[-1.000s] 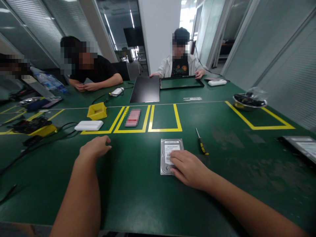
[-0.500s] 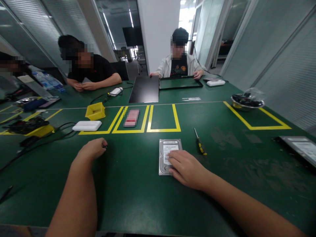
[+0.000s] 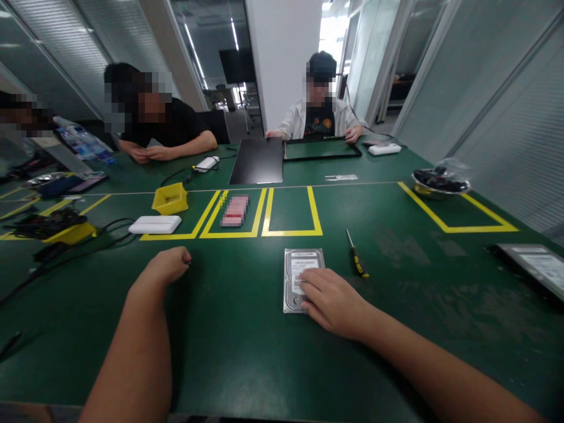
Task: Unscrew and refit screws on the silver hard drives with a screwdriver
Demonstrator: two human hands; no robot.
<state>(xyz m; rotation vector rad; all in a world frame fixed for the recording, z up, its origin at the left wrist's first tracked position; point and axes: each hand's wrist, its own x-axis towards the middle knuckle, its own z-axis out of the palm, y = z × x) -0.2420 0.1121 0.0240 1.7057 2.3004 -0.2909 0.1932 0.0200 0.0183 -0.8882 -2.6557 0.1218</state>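
Observation:
A silver hard drive point(image 3: 289, 288) with a white label lies flat on the green table. Across its right side rests my right hand point(image 3: 330, 299), open, its fingers stretched over the label and the thumb near the lower edge. My left hand point(image 3: 170, 267) is closed above the table, off to the left of the drive. A tiny dark thing shows at its fingertips, too small to name. To the right of the drive lies a screwdriver point(image 3: 359, 261) with a yellow and black handle, touched by neither hand.
Beyond my left hand are a white power bank-like box point(image 3: 155, 224) and a yellow bin point(image 3: 170, 198). A metal bowl point(image 3: 440, 187) of dark parts stands back right. Another drive-like unit point(image 3: 535, 261) sits at the right edge. Across the table, a person point(image 3: 343, 111) holds a black frame.

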